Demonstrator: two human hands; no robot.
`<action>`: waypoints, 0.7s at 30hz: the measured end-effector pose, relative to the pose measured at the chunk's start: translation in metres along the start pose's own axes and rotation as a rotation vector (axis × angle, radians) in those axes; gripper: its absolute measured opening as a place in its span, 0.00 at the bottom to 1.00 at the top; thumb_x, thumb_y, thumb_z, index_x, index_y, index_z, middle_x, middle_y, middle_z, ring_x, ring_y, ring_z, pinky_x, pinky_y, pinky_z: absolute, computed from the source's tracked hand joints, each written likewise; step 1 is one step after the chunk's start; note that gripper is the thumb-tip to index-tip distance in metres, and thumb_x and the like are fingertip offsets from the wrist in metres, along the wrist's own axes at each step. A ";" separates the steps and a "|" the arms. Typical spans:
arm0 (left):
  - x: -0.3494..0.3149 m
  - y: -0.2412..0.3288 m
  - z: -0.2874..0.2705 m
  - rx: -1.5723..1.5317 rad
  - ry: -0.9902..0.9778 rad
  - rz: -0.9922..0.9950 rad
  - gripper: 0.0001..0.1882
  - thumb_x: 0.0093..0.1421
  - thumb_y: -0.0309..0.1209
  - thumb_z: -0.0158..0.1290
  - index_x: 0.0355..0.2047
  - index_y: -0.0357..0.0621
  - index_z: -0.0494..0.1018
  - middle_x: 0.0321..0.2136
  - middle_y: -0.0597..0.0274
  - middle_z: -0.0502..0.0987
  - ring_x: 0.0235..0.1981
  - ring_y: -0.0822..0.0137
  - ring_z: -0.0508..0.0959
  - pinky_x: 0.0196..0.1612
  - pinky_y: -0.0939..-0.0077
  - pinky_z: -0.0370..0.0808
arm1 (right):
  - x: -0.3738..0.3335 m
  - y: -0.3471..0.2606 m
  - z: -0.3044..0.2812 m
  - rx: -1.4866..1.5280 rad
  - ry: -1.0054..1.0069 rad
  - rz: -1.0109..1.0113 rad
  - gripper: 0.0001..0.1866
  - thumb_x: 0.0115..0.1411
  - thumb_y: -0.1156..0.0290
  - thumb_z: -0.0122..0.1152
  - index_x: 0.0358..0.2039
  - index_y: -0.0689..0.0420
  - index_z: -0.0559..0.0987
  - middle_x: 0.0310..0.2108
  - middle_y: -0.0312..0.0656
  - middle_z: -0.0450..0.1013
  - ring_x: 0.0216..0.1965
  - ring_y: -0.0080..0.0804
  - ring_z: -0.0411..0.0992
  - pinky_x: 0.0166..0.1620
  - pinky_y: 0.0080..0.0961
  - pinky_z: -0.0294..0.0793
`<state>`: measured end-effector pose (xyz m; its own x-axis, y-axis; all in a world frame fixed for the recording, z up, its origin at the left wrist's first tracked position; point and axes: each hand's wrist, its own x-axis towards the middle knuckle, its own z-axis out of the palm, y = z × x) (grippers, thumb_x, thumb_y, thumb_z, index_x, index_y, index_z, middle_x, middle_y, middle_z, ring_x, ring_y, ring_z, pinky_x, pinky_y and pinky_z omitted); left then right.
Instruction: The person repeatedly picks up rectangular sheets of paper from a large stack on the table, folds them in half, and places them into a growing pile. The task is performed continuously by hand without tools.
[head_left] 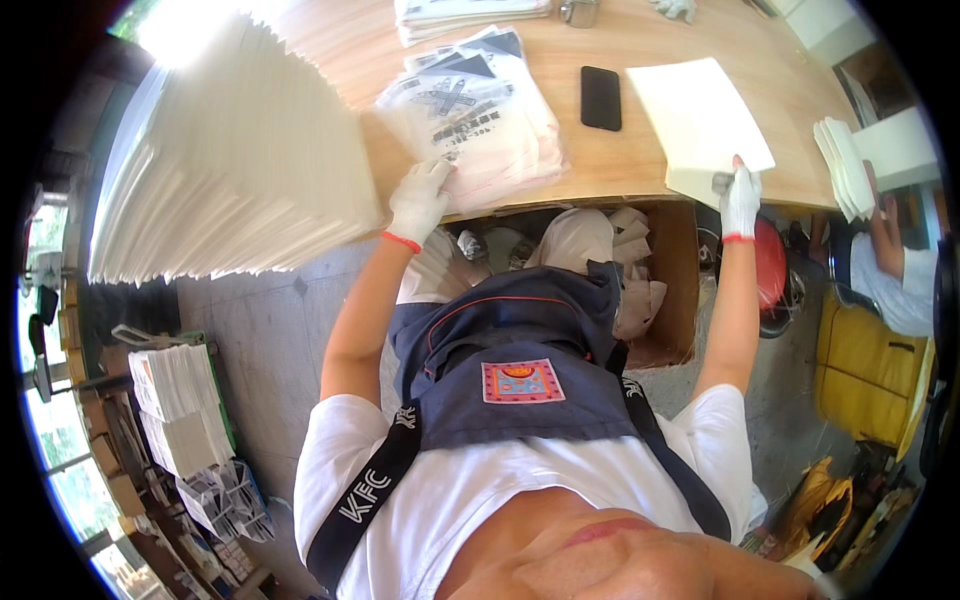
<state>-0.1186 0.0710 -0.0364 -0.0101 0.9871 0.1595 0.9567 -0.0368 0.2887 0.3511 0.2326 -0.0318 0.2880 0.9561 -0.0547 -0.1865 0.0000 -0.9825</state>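
My left hand (420, 200), in a white glove with a red cuff, has its fingers closed at the near left corner of a pile of clear printed plastic bags (490, 125). The top bag looks slightly blurred, and dark printing shows on it. My right hand (740, 203), gloved the same way, grips the near edge of some blank cream paper sheets (700, 115) with the thumb on top. The sheets lie on the wooden table (600, 155) and overhang its front edge a little. A small grey piece sits at the right fingers; I cannot make out what it is.
A tall stack of cream paper (240, 160) fills the table's left side. A black phone (601, 98) lies between bags and sheets. More bags (470, 10) and a glass jar (578, 12) stand at the back. A cardboard box (675, 290) is underneath; another person's arm (885, 235) shows at right.
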 end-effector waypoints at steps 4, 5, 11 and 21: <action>-0.005 -0.004 0.005 -0.080 0.032 -0.004 0.17 0.45 0.23 0.47 0.38 0.51 0.70 0.42 0.65 0.72 0.47 0.61 0.70 0.44 0.66 0.70 | -0.096 -0.016 0.034 0.327 -0.271 0.302 0.21 0.57 0.74 0.48 0.52 0.66 0.62 0.46 0.47 0.68 0.43 0.32 0.71 0.41 0.25 0.75; -0.004 -0.004 0.006 -0.104 0.047 0.005 0.17 0.44 0.22 0.47 0.38 0.51 0.70 0.41 0.64 0.72 0.47 0.61 0.69 0.44 0.66 0.70 | -0.115 -0.015 0.033 0.255 -0.424 0.398 0.23 0.56 0.73 0.50 0.51 0.68 0.62 0.43 0.49 0.69 0.40 0.34 0.72 0.41 0.27 0.75; -0.006 -0.005 0.007 -0.123 0.093 0.044 0.18 0.43 0.22 0.47 0.37 0.50 0.70 0.40 0.64 0.71 0.46 0.61 0.69 0.44 0.66 0.70 | -0.191 0.030 0.061 0.262 -0.521 0.607 0.19 0.55 0.71 0.52 0.47 0.65 0.67 0.35 0.45 0.72 0.21 0.21 0.70 0.17 0.12 0.65; -0.002 -0.003 -0.005 -0.498 0.089 -0.018 0.12 0.48 0.16 0.41 0.29 0.43 0.71 0.33 0.61 0.73 0.27 0.61 0.72 0.33 0.74 0.69 | -0.228 0.042 0.074 0.375 -0.245 0.558 0.14 0.61 0.72 0.46 0.48 0.56 0.66 0.29 0.37 0.71 0.12 0.14 0.61 0.10 0.09 0.57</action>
<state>-0.1234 0.0681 -0.0327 -0.0709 0.9720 0.2240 0.7018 -0.1110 0.7037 0.2078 0.0363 -0.0470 -0.1555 0.8811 -0.4467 -0.5675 -0.4498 -0.6896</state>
